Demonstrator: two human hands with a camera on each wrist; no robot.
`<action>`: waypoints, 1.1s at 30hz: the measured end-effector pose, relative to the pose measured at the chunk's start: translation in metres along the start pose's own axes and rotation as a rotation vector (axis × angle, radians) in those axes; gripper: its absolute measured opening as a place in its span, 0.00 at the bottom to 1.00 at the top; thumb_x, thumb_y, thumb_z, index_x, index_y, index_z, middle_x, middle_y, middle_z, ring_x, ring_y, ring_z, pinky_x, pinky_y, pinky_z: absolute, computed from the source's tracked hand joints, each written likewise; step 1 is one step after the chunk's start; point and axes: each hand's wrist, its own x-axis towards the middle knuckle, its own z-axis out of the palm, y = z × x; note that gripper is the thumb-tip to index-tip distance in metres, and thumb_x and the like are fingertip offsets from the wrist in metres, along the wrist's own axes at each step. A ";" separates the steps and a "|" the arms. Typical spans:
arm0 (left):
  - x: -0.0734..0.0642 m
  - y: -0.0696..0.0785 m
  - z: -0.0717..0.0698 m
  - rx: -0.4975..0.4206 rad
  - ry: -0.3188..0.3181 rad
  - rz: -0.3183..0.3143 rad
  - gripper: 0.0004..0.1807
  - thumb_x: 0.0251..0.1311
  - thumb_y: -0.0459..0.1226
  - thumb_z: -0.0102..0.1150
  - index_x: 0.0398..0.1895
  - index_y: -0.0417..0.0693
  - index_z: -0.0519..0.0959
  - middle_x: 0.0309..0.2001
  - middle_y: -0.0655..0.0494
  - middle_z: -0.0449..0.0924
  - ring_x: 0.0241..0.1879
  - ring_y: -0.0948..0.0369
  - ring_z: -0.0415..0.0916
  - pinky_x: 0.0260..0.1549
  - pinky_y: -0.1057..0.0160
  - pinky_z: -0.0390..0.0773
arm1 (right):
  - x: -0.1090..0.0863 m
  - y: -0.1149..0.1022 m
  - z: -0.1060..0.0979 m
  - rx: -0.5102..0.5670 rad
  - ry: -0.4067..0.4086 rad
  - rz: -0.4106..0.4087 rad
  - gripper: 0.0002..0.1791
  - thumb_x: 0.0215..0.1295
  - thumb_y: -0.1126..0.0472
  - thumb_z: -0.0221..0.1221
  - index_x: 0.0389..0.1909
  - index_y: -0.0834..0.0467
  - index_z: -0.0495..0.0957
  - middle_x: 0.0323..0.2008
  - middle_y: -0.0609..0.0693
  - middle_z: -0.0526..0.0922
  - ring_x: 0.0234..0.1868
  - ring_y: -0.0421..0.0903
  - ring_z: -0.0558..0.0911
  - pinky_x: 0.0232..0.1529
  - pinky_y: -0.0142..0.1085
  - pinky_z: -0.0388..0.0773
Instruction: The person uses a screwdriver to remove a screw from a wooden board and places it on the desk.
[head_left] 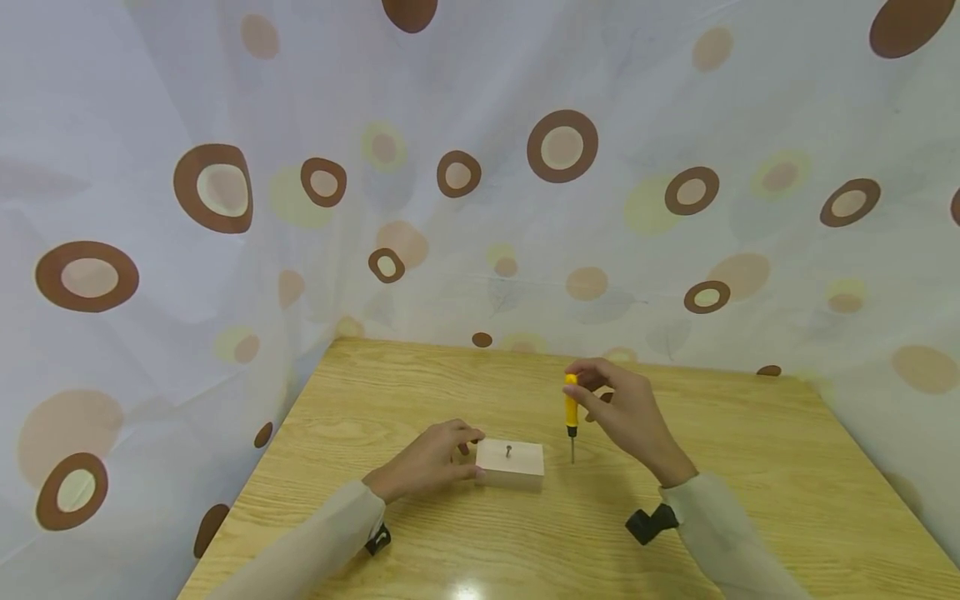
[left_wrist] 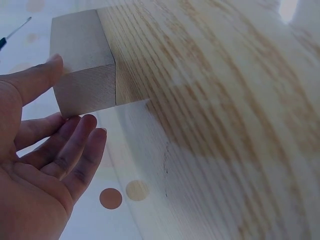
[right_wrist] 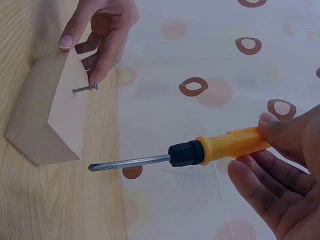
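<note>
A pale wooden block (head_left: 510,477) lies flat on the table, and a screw (right_wrist: 85,88) stands partly sunk in its top face. My left hand (head_left: 431,458) holds the block's left end, thumb at the near edge and fingertips at the far edge. In the left wrist view the thumb (left_wrist: 42,75) touches the block (left_wrist: 82,42). To the right of the block, my right hand (head_left: 626,408) pinches a yellow-handled screwdriver (head_left: 572,408) by its handle. Its shaft (right_wrist: 132,162) points down, the tip apart from both block and screw.
The wood-grain table (head_left: 390,383) reaches to a white curtain (head_left: 480,233) printed with brown and beige circles, which rises behind it and at both sides. Black straps (head_left: 651,523) sit on both wrists.
</note>
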 end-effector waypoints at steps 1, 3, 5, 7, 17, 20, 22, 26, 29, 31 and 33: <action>0.000 0.000 0.000 0.000 0.001 0.001 0.34 0.65 0.50 0.70 0.68 0.43 0.76 0.60 0.52 0.77 0.51 0.60 0.79 0.43 0.68 0.80 | 0.001 0.000 0.001 0.005 0.001 -0.006 0.13 0.69 0.60 0.67 0.52 0.55 0.82 0.37 0.48 0.85 0.34 0.47 0.84 0.25 0.39 0.84; 0.000 0.000 0.000 -0.001 0.003 0.002 0.33 0.65 0.50 0.70 0.68 0.43 0.76 0.60 0.52 0.77 0.51 0.60 0.79 0.43 0.68 0.79 | 0.001 -0.002 0.003 0.018 0.002 -0.015 0.13 0.70 0.60 0.67 0.53 0.55 0.82 0.38 0.48 0.85 0.35 0.47 0.84 0.25 0.39 0.84; 0.000 0.000 0.001 -0.005 0.004 0.004 0.33 0.65 0.50 0.70 0.68 0.43 0.76 0.60 0.52 0.78 0.51 0.60 0.79 0.43 0.69 0.79 | 0.002 -0.003 0.006 0.028 0.002 -0.018 0.13 0.70 0.60 0.67 0.53 0.55 0.82 0.38 0.49 0.85 0.35 0.47 0.84 0.25 0.38 0.84; -0.001 -0.001 0.001 -0.011 0.002 0.007 0.33 0.65 0.50 0.69 0.68 0.43 0.76 0.60 0.52 0.77 0.51 0.60 0.79 0.43 0.69 0.80 | 0.003 -0.005 0.008 0.039 0.001 -0.014 0.13 0.70 0.59 0.67 0.53 0.55 0.82 0.38 0.49 0.85 0.35 0.47 0.84 0.25 0.37 0.84; -0.002 -0.001 0.001 -0.033 0.003 0.024 0.32 0.66 0.49 0.69 0.68 0.44 0.76 0.60 0.52 0.77 0.51 0.60 0.78 0.43 0.69 0.80 | 0.003 -0.012 0.016 0.108 0.015 -0.014 0.15 0.69 0.63 0.67 0.55 0.58 0.81 0.41 0.52 0.85 0.36 0.53 0.84 0.26 0.36 0.84; -0.002 -0.002 0.001 -0.033 0.003 0.026 0.32 0.66 0.49 0.69 0.68 0.45 0.76 0.60 0.52 0.77 0.51 0.60 0.78 0.43 0.69 0.80 | 0.004 -0.013 0.019 0.119 0.018 -0.022 0.14 0.70 0.63 0.66 0.54 0.56 0.81 0.41 0.51 0.85 0.37 0.54 0.84 0.26 0.38 0.84; -0.002 -0.002 0.001 -0.033 0.003 0.027 0.32 0.66 0.49 0.69 0.68 0.44 0.76 0.60 0.52 0.77 0.51 0.61 0.78 0.43 0.69 0.80 | 0.004 -0.013 0.020 0.127 0.018 -0.025 0.14 0.70 0.62 0.66 0.54 0.55 0.81 0.40 0.50 0.84 0.37 0.54 0.84 0.27 0.39 0.85; -0.002 -0.002 0.001 -0.030 -0.001 0.025 0.32 0.66 0.50 0.69 0.68 0.44 0.76 0.61 0.52 0.77 0.51 0.60 0.78 0.43 0.69 0.80 | 0.006 -0.014 0.024 0.137 0.024 -0.041 0.13 0.70 0.62 0.67 0.54 0.54 0.81 0.40 0.49 0.84 0.36 0.48 0.84 0.26 0.39 0.85; -0.002 -0.002 0.001 -0.026 -0.002 0.021 0.32 0.66 0.49 0.69 0.68 0.44 0.76 0.61 0.52 0.77 0.51 0.60 0.78 0.43 0.69 0.80 | 0.007 -0.015 0.027 0.143 0.030 -0.056 0.14 0.69 0.63 0.67 0.53 0.54 0.82 0.41 0.48 0.84 0.36 0.43 0.83 0.26 0.41 0.85; -0.001 -0.001 0.000 -0.021 -0.002 0.020 0.32 0.66 0.49 0.69 0.68 0.44 0.76 0.60 0.52 0.77 0.51 0.61 0.78 0.43 0.69 0.80 | 0.007 -0.016 0.029 0.149 0.032 -0.061 0.14 0.69 0.63 0.67 0.53 0.54 0.82 0.41 0.48 0.84 0.36 0.43 0.83 0.26 0.42 0.85; -0.001 -0.001 0.000 -0.013 -0.003 0.022 0.32 0.65 0.49 0.69 0.68 0.43 0.76 0.60 0.52 0.78 0.50 0.61 0.78 0.42 0.69 0.80 | 0.008 -0.016 0.031 0.155 0.032 -0.060 0.14 0.69 0.63 0.67 0.54 0.54 0.82 0.42 0.48 0.84 0.36 0.43 0.83 0.26 0.41 0.85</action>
